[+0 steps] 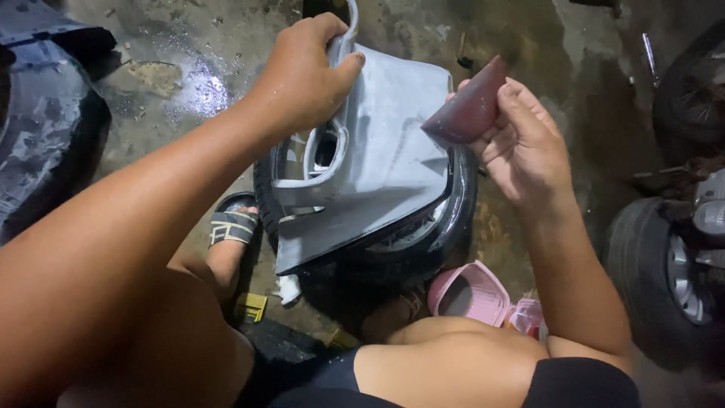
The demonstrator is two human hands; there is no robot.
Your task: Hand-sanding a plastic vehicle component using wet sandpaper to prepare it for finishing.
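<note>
- Looking down from the head camera, the left arm stretches forward from the lower left, bare and bent slightly at the wrist, crossing above a sandalled foot (232,227).
- The left hand (306,72) is clamped over the top edge of a pale grey moulded plastic body panel (385,151), thumb on the near face and fingers curled behind.
- This grey panel stands tilted on a black rubber tyre (423,249) lying on the wet concrete floor (189,68), between the person's knees.
- The right forearm rises from the lower right, wrist cocked inward.
- The right hand (525,143) pinches a folded sheet of reddish-brown sandpaper (470,112), fingers closed on it, just beside the panel's right edge.
- A pink plastic scoop (470,293) lies near the right knee.
</note>
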